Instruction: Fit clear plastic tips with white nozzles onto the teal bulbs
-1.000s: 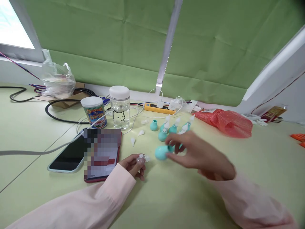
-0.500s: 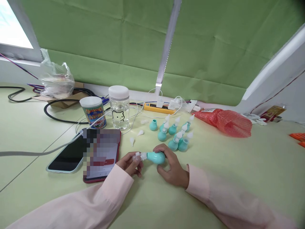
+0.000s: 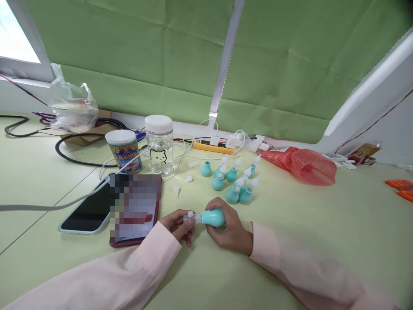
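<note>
My right hand (image 3: pixel 227 228) is wrapped round a turquoise squeeze bulb (image 3: pixel 214 218), held on its side with its neck to the left. A clear plastic connector (image 3: pixel 192 218) meets the bulb's neck, and my left hand (image 3: pixel 177 224) pinches it between thumb and fingers. Whether the connector is fully seated in the neck, I cannot tell. Beyond my hands stand several turquoise bulbs with white pointed tips (image 3: pixel 232 194). One bulb with an open neck (image 3: pixel 205 168) stands left of them. Two loose white tips (image 3: pixel 188 179) and a small clear piece (image 3: pixel 194 164) lie nearby.
Two phones lie at left, one in a red case (image 3: pixel 135 211), the other in a pale case (image 3: pixel 85 211). Behind them stand a noodle cup (image 3: pixel 124 151) and a water bottle (image 3: pixel 159 144). A power strip (image 3: pixel 213 146) and red bubble wrap (image 3: pixel 303 165) lie at the back.
My right hand has wrapped further round the bulb, which has turned so its neck sits lower beside the connector. The whole view has shifted slightly.
</note>
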Tool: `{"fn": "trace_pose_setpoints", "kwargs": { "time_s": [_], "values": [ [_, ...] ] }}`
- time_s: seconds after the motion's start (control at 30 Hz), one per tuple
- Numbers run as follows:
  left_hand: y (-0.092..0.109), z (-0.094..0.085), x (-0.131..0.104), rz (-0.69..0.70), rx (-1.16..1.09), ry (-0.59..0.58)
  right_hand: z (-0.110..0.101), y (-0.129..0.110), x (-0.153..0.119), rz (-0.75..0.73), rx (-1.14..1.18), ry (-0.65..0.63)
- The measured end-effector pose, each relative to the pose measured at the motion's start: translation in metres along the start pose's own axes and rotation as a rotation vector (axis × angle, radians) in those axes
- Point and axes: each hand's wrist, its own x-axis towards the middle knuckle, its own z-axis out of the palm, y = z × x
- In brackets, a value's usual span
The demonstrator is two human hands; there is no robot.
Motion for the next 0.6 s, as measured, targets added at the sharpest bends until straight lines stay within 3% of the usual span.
{"fn": "trace_pose_setpoints", "kwargs": {
  "time_s": [0.23, 0.4, 0.6],
  "values": [
    [-0.004, 0.003, -0.003, 0.032, 0.013, 0.003, 0.003, -0.002, 0.000, 0.053, -0.012, 0.029],
    [-0.007, 0.003, -0.005, 0.148, 0.043, 0.012, 0.004, -0.014, 0.003, 0.293, 0.173, -0.023],
    [-0.010, 0.001, -0.011, 0.247, 0.177, 0.049, -0.003, -0.022, 0.009, 0.648, 0.481, -0.234]
  ]
}}
